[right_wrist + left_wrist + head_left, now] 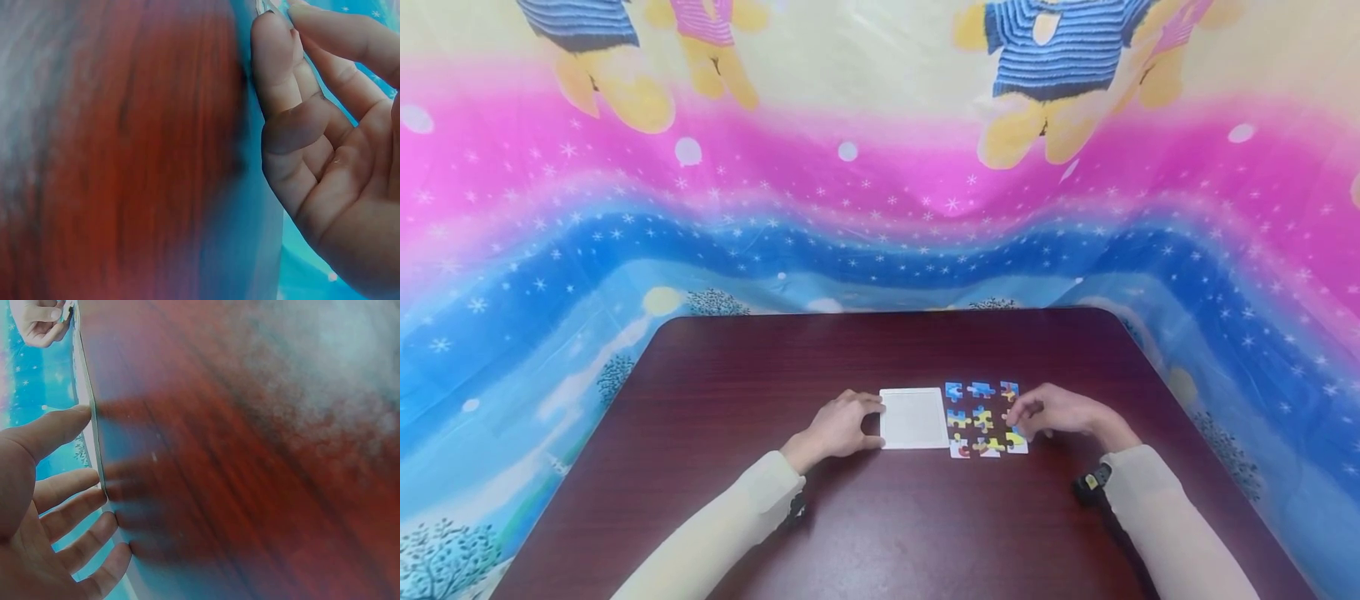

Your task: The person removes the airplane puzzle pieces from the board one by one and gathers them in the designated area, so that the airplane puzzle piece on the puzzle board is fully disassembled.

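Observation:
A white square tray [913,419] lies flat on the dark red-brown table. At its left edge my left hand [837,423] rests with thumb and fingers spread apart, fingertips touching the rim; the left wrist view shows those fingers fairly straight. Right of the tray, several jigsaw pieces [982,417] in blue, yellow, white and red lie in loose rows, apart from one another. Over the right-hand column is my right hand [1055,411], its fingers curled. In the right wrist view its thumb and forefinger pinch a jigsaw piece [265,6], mostly out of frame.
The table [760,358] has rounded far corners. Behind and beside it hangs a printed cloth [880,192] with bears and snowflakes, meeting the table's far edge. A black strap [1092,483] sits at the right wrist.

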### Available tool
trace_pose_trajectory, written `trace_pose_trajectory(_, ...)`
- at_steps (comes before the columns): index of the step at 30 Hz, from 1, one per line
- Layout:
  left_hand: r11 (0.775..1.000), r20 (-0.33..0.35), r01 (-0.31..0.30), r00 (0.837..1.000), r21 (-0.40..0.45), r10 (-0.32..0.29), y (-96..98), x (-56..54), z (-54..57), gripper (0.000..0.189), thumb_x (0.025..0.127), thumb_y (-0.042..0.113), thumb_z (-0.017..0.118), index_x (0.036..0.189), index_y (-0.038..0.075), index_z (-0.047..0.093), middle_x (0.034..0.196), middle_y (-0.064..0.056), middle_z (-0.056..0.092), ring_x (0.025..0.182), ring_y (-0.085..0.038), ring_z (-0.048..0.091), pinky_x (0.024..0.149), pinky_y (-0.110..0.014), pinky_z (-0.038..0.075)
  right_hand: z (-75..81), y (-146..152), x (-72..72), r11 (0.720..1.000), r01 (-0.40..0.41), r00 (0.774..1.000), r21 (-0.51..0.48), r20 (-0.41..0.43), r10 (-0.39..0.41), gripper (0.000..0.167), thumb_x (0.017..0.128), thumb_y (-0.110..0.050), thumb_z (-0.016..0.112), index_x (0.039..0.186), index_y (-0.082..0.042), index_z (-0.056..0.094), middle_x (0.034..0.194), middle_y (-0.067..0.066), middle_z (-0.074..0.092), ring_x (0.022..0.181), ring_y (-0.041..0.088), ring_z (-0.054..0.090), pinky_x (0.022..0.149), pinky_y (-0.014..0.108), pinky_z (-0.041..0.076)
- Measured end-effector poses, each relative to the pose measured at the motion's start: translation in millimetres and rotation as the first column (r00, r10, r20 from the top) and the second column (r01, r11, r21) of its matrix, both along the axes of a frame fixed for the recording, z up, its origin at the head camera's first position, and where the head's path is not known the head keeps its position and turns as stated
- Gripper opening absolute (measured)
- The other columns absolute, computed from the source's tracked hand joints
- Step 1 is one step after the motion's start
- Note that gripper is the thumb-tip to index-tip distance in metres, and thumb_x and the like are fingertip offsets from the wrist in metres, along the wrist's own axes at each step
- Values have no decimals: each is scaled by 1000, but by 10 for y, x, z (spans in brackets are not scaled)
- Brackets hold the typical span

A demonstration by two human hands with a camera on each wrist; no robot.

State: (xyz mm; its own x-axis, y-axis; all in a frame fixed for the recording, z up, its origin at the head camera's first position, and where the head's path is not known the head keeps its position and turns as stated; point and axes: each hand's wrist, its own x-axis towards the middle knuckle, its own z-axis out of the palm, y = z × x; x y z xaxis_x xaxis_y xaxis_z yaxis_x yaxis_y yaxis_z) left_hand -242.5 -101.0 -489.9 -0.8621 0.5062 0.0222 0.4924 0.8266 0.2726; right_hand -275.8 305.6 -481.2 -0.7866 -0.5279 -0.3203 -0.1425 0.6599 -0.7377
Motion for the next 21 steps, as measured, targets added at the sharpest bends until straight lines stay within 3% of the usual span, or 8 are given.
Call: trace_pose_trajectory(21, 1000, 8, -3, 1000, 7, 3, 4, 3, -2, 57, 81, 43, 80, 130, 17, 67, 142, 1, 61, 127, -26, 56, 99, -45, 53, 2, 27, 2, 999, 5, 999, 43, -32, -4, 14, 86, -16, 74, 99, -17, 76, 83, 7, 72, 64, 21, 58, 52, 34, 49)
